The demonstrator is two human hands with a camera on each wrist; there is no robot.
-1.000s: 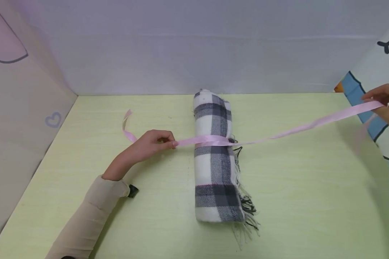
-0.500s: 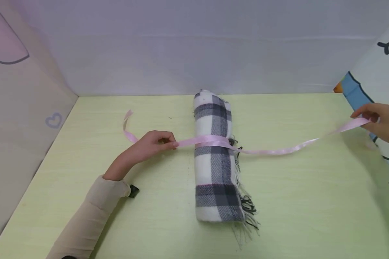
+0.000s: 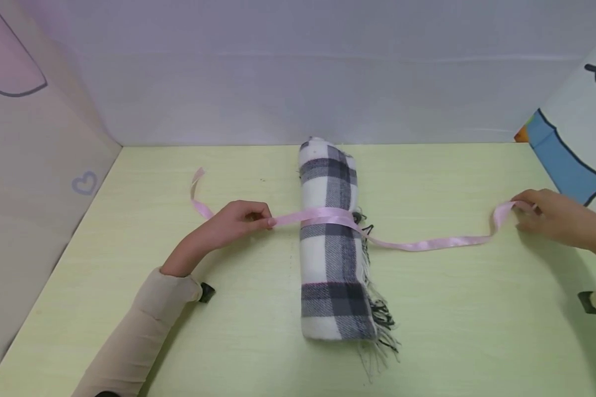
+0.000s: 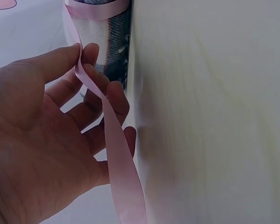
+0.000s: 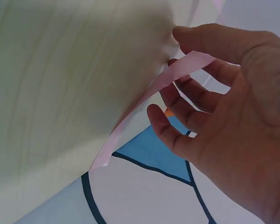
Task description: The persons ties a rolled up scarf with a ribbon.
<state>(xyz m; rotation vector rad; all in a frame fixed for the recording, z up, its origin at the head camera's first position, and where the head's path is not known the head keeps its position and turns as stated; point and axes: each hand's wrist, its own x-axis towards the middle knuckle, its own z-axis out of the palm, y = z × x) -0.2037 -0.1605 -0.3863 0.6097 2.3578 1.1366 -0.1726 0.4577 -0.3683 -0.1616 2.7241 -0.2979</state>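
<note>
A rolled black, grey and white plaid scarf (image 3: 323, 264) with a fringed edge lies on the table. A pink ribbon (image 3: 323, 216) goes round its middle, with a tail out to each side. My left hand (image 3: 235, 223) pinches the left tail between thumb and index finger, close to the roll; in the left wrist view that ribbon (image 4: 119, 163) hangs past the palm. At the right, my right hand (image 3: 551, 218) has its thumb apart from its loosely bent fingers. The other ribbon tail (image 5: 177, 70) lies across those fingers, and its end hangs down in the right wrist view.
The pale yellow-green table (image 3: 442, 320) meets a plain light wall (image 3: 298, 82) at the back. A side wall with a heart drawing (image 3: 84, 183) stands left. To the right is a white and blue printed panel (image 3: 571, 165).
My right hand has come down and leftward toward the table, and its fingers have loosened on the ribbon. The right tail has gone slack onto the table. The left hand stays in place.
</note>
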